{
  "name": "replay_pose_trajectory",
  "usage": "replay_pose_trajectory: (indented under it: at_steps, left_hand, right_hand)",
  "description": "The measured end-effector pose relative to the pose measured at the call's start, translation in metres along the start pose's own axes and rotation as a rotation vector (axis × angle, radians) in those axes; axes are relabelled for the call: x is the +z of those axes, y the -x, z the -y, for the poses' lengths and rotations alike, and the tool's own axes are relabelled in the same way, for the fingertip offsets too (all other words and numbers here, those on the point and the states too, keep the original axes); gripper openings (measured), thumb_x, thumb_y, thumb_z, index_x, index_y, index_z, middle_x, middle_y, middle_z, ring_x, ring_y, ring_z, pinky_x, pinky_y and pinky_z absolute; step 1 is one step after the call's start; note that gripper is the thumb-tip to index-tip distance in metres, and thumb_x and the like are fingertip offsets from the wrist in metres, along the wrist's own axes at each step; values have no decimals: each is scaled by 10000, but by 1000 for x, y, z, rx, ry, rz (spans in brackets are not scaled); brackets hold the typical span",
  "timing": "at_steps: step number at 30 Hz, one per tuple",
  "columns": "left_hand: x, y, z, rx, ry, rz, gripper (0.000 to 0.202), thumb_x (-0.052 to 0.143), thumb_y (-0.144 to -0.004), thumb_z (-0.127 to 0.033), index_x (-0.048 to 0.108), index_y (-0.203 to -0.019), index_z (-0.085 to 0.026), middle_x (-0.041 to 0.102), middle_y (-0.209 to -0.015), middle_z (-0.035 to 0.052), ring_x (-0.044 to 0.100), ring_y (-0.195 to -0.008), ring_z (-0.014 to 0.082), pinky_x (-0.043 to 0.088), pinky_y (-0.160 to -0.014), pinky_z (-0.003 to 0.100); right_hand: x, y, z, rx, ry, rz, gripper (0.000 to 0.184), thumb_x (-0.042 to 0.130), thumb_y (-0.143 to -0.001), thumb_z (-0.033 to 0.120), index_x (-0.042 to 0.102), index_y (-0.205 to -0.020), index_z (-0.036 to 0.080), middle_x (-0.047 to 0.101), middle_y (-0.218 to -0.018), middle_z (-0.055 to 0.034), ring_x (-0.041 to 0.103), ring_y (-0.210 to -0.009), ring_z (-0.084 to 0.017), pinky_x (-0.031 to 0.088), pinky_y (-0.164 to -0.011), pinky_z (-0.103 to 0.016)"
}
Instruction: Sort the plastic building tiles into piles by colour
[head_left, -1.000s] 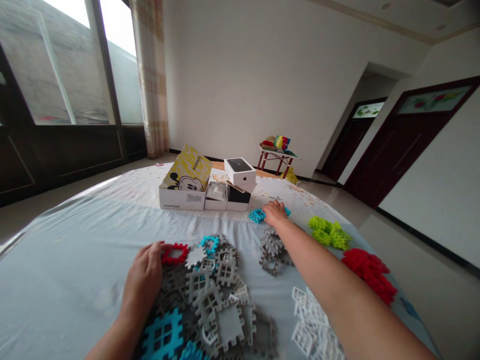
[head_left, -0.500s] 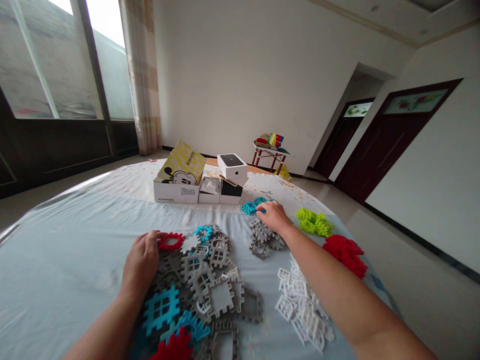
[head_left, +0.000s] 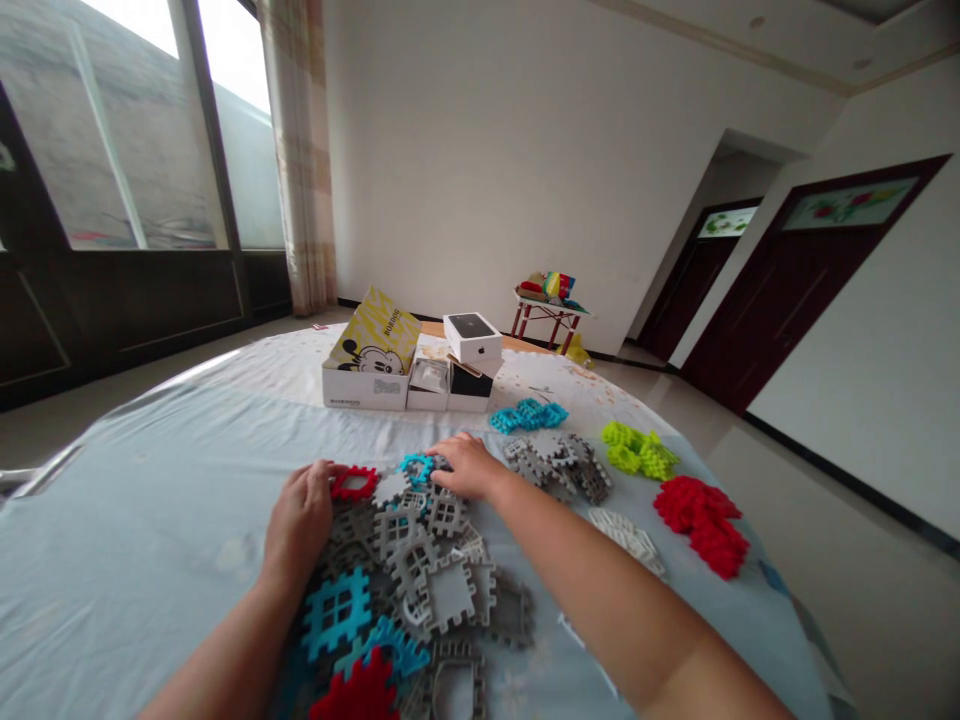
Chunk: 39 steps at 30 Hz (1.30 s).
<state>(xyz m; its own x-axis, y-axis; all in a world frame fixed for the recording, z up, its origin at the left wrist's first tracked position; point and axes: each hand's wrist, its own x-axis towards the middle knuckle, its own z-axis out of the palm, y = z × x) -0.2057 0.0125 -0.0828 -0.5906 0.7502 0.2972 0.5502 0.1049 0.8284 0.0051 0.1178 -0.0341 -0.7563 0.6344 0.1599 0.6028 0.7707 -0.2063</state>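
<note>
My left hand [head_left: 302,515] rests at the left edge of a mixed pile, its fingers curled onto a red square frame block [head_left: 354,484]. At the back of that pile my right hand [head_left: 471,466] reaches in from the right, thumb and fingers apart. Its fingertips are beside a small blue block [head_left: 416,468]; whether they touch it I cannot tell. Grey interlocking blocks [head_left: 448,592] with toothed edges make up most of the pile. Toward me lie a blue window block [head_left: 337,612] and a red block [head_left: 358,690].
Separate heaps of blue [head_left: 529,415], grey [head_left: 559,462], lime green [head_left: 639,450] and red blocks [head_left: 701,522] lie to the right. My right forearm partly covers white pieces [head_left: 628,537]. A yellow-lidded box [head_left: 365,389] and a white phone box [head_left: 472,338] stand behind.
My right hand has moved left and nearer, from the blue heap to the small blue block in the mixed pile. My left hand stays at the red frame block. The view has shifted slightly.
</note>
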Motion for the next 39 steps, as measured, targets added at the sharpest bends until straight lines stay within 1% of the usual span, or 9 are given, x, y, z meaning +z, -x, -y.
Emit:
replay_pose_trajectory:
  at_steps: [5,9,12,19,23,26,31,36,39]
  left_hand:
    - [0,0,2,19,1,-18,475,247,-812,-427,649,-808,-174,620,-1002,117,523,-1040,227,366,-976,363]
    - [1,-1,4,13,-2,-10,475,250,-815,-435,646,-809,-173,616,-1012,122,519,-1045,232,365,-978,379]
    - [1,-1,4,0,1,2,510,232,-819,-452,648,-847,-157,596,-1051,133,509,-1058,240,352,-987,394]
    - [2,-1,6,-13,-2,5,512,236,-813,-456,655,-848,-164,593,-1055,121,511,-1059,240,359,-983,388]
    - [3,0,6,-17,-9,8,500,241,-816,-453,650,-839,-167,589,-1054,122,514,-1051,242,356,-981,389]
    - [2,1,5,-15,4,-3,514,230,-819,-458,653,-847,-167,587,-1063,119,512,-1062,236,352,-990,369]
    - [3,1,5,-10,11,-10,502,248,-819,-445,661,-857,-161,603,-1032,113,522,-1050,227,353,-992,352]
    - [3,0,6,2,1,-21,509,248,-812,-448,671,-842,-167,621,-1027,100,542,-1026,227,378,-968,335]
    - [2,0,4,6,-7,-23,516,242,-808,-440,672,-846,-158,621,-1036,104,541,-1027,224,381,-966,329]
  right_hand:
    - [12,-13,15,20,-26,44,385,588,-718,347,604,-1094,268,628,-1114,-32,503,-1063,-266,367,-856,-394]
    - [3,-5,7,22,-34,-27,414,627,-697,363,598,-1101,279,639,-1086,-24,512,-1053,-245,349,-883,-380]
    - [-11,4,-15,113,-23,-109,444,630,-705,395,586,-1126,257,631,-1105,-31,515,-1050,-232,349,-900,-344]
    - [-36,10,-84,518,148,-202,397,594,-740,422,588,-1111,281,645,-1066,-18,531,-1035,-225,384,-840,-318]
    - [-40,2,-108,608,193,-253,413,568,-765,413,571,-1143,247,627,-1090,-69,506,-1058,-264,372,-840,-368]
    - [-41,-3,-111,629,206,-291,426,543,-790,392,547,-1175,211,595,-1137,-103,469,-1096,-282,360,-851,-391]
    - [-31,-1,-84,458,151,-271,365,554,-790,313,564,-1147,240,565,-1194,-42,467,-1099,-214,350,-892,-321]
    - [-12,6,-25,10,-49,-140,270,567,-782,234,621,-1046,225,626,-1093,-18,505,-1033,-186,350,-892,-301]
    - [-3,5,8,-212,-61,-60,290,585,-765,185,623,-1044,251,611,-1129,-1,492,-1049,-182,346,-878,-312]
